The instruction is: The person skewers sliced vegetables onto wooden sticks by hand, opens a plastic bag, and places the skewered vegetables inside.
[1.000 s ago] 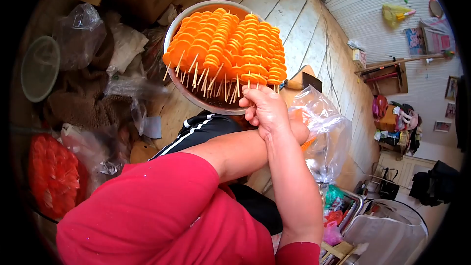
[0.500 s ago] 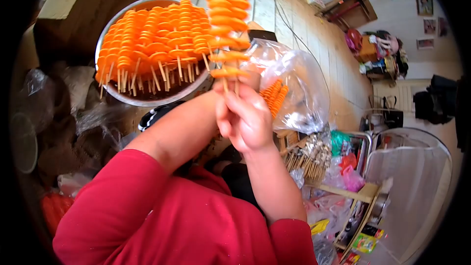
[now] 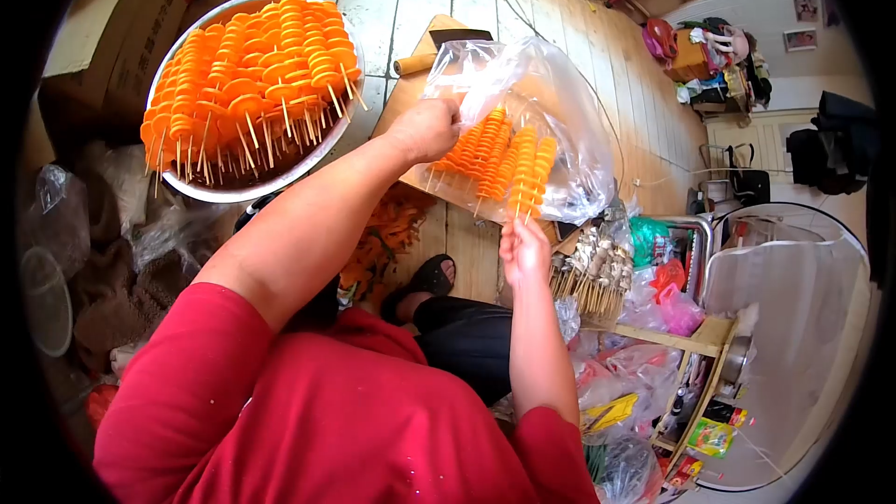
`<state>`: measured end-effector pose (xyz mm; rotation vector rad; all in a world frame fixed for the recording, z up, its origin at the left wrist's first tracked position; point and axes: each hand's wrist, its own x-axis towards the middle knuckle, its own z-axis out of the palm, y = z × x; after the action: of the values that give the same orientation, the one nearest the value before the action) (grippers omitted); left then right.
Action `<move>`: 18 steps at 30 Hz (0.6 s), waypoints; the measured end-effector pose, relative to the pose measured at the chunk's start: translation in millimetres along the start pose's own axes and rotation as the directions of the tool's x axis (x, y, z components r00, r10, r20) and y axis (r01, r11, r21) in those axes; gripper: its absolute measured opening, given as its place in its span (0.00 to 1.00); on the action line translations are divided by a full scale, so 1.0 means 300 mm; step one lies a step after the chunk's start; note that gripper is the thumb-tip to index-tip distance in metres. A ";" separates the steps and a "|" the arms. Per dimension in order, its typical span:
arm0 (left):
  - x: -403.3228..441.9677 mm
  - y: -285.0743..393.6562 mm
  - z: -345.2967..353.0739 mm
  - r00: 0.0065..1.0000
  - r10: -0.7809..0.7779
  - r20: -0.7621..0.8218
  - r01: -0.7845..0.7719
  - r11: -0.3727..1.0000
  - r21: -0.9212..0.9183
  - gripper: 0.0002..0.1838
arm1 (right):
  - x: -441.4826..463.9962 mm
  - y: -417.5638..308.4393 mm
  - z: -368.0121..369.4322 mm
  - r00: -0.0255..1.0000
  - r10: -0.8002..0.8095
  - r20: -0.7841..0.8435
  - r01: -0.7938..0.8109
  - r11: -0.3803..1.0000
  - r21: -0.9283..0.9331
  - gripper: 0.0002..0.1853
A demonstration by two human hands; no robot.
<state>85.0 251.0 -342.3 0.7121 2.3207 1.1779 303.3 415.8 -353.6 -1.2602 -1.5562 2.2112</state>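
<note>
My right hand [image 3: 526, 250] is closed around the stick ends of two spiral-cut carrot skewers [image 3: 534, 173], which lie over the near side of a clear plastic bag [image 3: 588, 121]. Inside the bag are several more carrot skewers [image 3: 476, 145]. My left hand [image 3: 429, 131] is closed in a fist at the bag's left edge, gripping the plastic; its fingertips are hidden. To the left, a metal basin [image 3: 343, 135] is heaped with carrot skewers [image 3: 252, 65], sticks pointing toward me.
Under the bag is a wooden board [image 3: 397, 112] with a wooden-handled knife [image 3: 417, 64] at its far side. Orange peelings [image 3: 387, 233] lie on the floor near my foot [image 3: 425, 282]. Right of my right hand are pale skewers [image 3: 593, 271], bags and a wooden rack [image 3: 709, 336]. A cardboard box [image 3: 112, 28] stands far left.
My right hand has lowered the raised carrot skewers to the right, onto the bag. My left hand, earlier beside it at the sticks, is now at the bag's left edge. The view has shifted slightly.
</note>
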 end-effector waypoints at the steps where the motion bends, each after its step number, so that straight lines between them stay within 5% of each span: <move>1: -0.002 0.003 -0.002 1.000 0.001 0.001 -0.001 1.000 0.003 0.12 | 0.052 0.000 -0.004 1.000 0.000 0.000 0.000 1.000 0.004 0.09; 9: -0.013 0.039 -0.039 0.999 -0.017 0.032 0.016 0.999 0.031 0.12 | 0.218 0.100 -0.091 0.986 0.057 -0.157 -0.056 0.998 0.010 0.09; 18: -0.010 0.029 -0.038 0.999 -0.014 0.049 0.013 1.000 0.020 0.12 | 0.258 0.107 -0.107 0.989 0.137 -0.057 -0.140 0.988 -0.063 0.10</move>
<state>82.6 246.8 -328.5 0.7233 2.2960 1.1215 287.2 466.8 -425.6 -1.4763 -1.5798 2.2038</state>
